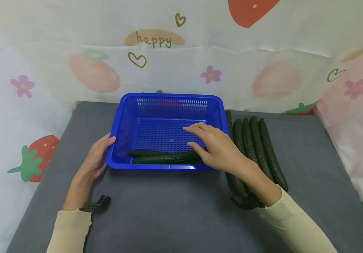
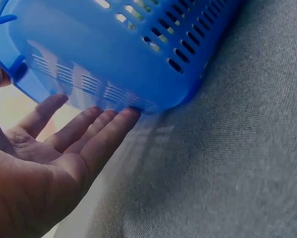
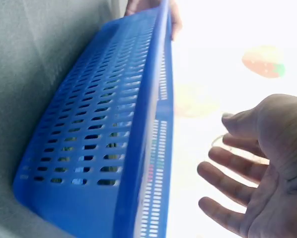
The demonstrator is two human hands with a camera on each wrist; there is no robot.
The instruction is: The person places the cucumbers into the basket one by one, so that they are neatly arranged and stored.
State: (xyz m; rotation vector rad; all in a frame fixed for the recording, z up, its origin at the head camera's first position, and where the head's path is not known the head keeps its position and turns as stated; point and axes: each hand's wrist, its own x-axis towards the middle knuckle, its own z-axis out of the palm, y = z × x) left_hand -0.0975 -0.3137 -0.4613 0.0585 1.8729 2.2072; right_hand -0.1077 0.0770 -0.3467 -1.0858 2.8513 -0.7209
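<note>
A blue plastic basket (image 1: 172,167) with slotted walls stands on the table. Along its near wall lie dark green cucumbers (image 1: 165,159), their right ends hidden behind my right hand (image 1: 220,149). That hand hovers over the basket's right part, fingers spread and loosely bent, holding nothing; the right wrist view shows it apart from the basket rim (image 3: 143,114). At the left end my left hand (image 1: 97,156) holds the basket, thumb at the rim. The left wrist view has its fingers (image 2: 111,131) set against the outer end wall (image 2: 84,54).
To the right of the basket, several cucumbers (image 1: 273,154) lie side by side on the grey table cover (image 1: 168,211), partly behind my right forearm. A printed cloth (image 1: 181,73) rises behind the table. Dark straps (image 1: 96,205) sit at both wrists.
</note>
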